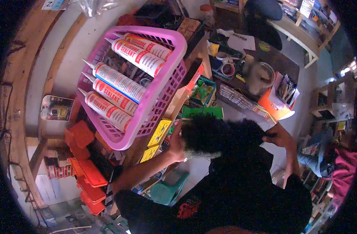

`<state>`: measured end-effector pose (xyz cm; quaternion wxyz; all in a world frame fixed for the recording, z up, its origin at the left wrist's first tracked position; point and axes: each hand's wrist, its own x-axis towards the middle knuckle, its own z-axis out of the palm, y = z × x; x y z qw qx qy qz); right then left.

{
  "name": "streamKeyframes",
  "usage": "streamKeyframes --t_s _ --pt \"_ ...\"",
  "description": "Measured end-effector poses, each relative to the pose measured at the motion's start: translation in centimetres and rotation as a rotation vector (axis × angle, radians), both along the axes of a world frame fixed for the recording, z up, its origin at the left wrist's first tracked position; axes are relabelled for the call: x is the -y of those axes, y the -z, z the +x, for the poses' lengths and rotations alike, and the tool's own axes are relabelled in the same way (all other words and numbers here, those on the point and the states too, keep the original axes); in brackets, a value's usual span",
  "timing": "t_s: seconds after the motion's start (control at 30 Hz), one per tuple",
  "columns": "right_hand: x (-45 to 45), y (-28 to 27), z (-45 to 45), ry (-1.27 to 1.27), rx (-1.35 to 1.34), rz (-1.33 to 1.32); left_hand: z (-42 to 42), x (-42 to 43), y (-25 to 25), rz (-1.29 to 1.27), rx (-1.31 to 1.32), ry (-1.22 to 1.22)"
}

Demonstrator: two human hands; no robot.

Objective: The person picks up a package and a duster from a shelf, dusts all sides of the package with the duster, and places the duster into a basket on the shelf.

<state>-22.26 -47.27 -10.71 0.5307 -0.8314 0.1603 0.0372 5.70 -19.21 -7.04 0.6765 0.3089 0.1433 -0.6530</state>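
Note:
A dark, bushy thing (221, 134) with a pale fringe low on its left side stretches between my hands; its kind is not plain. My left hand (177, 145) grips its left end, beside the shelf edge. At its right end, my right hand (277, 135) has its fingers curled in against the dark fibres. Left of my hands stands a pink plastic basket (178, 43) with several silicone sealant tubes (141, 56) lying tilted in it. Just beyond the bushy thing is a green box (203, 113). My black sleeves and shirt fill the lower part.
Orange-red plastic bins (90, 171) stand at the lower left. Yellow labels (157, 134) line the shelf front. Ahead, a dark table (289, 64) carries tape rolls (227, 69), a large round roll (260, 78) and an orange box (274, 103). A green plastic stool (170, 187) is below.

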Motion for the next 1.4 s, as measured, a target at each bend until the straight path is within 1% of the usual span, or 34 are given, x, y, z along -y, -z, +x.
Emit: streamKeyframes --t_s 0.03,0.07,0.1,0.13,0.17,0.2,0.27,0.3,0.33,0.37,0.4,0.43,0.47,0.53,0.57,0.63,0.7,0.73,0.77,0.83,0.87,0.93,0.97,1.0,1.03,1.1,1.13,1.17,1.27,1.3,1.37,1.4 --pt "-0.5 0.0 -0.1 0.060 0.011 -0.028 -0.1 -0.1 0.3 -0.041 -0.023 -0.016" --pt "-0.6 -0.5 0.3 -0.010 -0.042 0.008 0.0 -0.4 0.9 -0.084 -0.042 -0.032" --pt "-0.6 -1.1 0.8 -0.080 -0.092 0.042 0.5 -1.1 2.8 -0.113 -0.075 -0.008" --pt "-0.6 -1.6 1.3 -0.148 -0.141 0.074 0.9 -1.0 3.0 -0.143 -0.105 0.017" --pt "-0.3 -0.6 1.2 -0.177 -0.047 -0.028 0.8 -1.0 3.1 -0.372 -0.276 0.023" --pt "-0.5 -1.0 1.5 -0.092 -0.094 -0.008 0.5 -0.5 2.0 -0.585 -0.445 0.066" --pt "-1.1 -1.9 2.0 0.078 -0.190 0.036 0.4 -1.3 1.8 -0.258 -0.069 0.015" --pt "-1.1 -1.0 2.0 0.025 -0.071 -0.004 0.5 -1.4 2.1 -0.347 -0.034 0.021" --pt "0.0 -0.9 2.2 -0.137 -0.186 -0.065 0.6 -1.4 2.7 -0.442 -0.164 0.024" --pt "0.0 -1.2 2.2 -0.087 -0.147 -0.091 0.8 -1.2 3.1 -0.539 -0.291 0.034" --pt "0.2 -1.9 2.0 -0.039 -0.107 -0.118 0.9 -1.2 3.4 -0.541 -0.310 0.028" --pt "1.3 -2.9 2.6 -0.081 -0.139 -0.154 0.8 -1.1 3.1 -0.544 -0.329 0.021" --pt "2.2 -3.7 2.8 0.025 -0.108 -0.127 0.7 -1.1 2.8 -0.449 -0.244 -0.012" --pt "3.2 -5.7 3.3 0.237 -0.048 -0.065 1.0 -0.7 2.4 -0.723 -0.306 0.208" --pt "2.6 -6.9 4.4 0.350 0.147 -0.028 1.1 -0.7 2.4 -0.681 -0.332 0.192" --pt "3.3 -7.6 6.3 0.276 0.287 -0.173 1.4 -0.5 2.4 -0.595 -0.378 0.169" --pt "4.0 -6.7 8.8 0.225 0.530 -0.560 0.5 0.0 -1.3 -0.235 -0.070 0.145" --pt "3.0 -8.5 9.9 0.207 0.514 -0.488 0.2 0.2 -2.7 -0.053 0.081 0.122" --pt "2.0 -10.3 11.1 0.191 0.497 -0.416 1.0 -0.1 0.7 -0.265 0.048 0.172" --pt "-2.2 -15.2 14.3 0.017 0.360 0.254 1.0 -0.1 0.6 -0.275 0.069 0.189" --pt "-3.1 -16.2 15.8 -0.144 0.416 0.476 0.9 -0.2 0.5 -0.272 0.077 0.201" --pt "-4.7 -18.6 18.1 -0.334 0.411 0.276 1.1 -0.1 1.1 -0.291 0.056 0.185" --pt "-5.5 -19.5 19.4 -0.370 0.448 0.247 1.2 0.0 1.6 -0.302 0.043 0.179" --pt "-6.3 -20.3 20.7 -0.405 0.484 0.216 1.2 -0.1 2.4 -0.283 0.113 0.172" --pt "-6.8 -20.6 21.6 -0.413 0.521 0.227 1.3 -0.3 3.5 -0.266 0.184 0.166" --pt "-7.7 -20.8 23.4 -0.403 0.594 0.295 1.6 -0.3 3.5 -0.269 0.172 0.175" --pt "-7.9 -20.7 24.3 -0.389 0.625 0.351 1.4 -0.1 2.8 -0.287 0.084 0.188" --pt "-8.3 -20.5 25.5 -0.369 0.734 0.200 1.2 0.0 2.2 -0.307 -0.006 0.199" --pt "-8.6 -21.2 27.4 -0.349 0.881 -0.217 0.9 0.0 1.1 -0.229 -0.015 0.175" --pt "-8.7 -20.8 28.2 -0.319 0.886 -0.262 0.8 0.0 0.8 -0.203 0.024 0.155" --pt "-8.1 -20.7 29.2 -0.361 1.001 -0.402 0.8 0.3 0.2 -0.147 0.095 0.126" --pt "-7.7 -20.9 28.7 -0.321 1.070 -0.455 0.8 0.3 -0.1 -0.138 0.064 0.112"
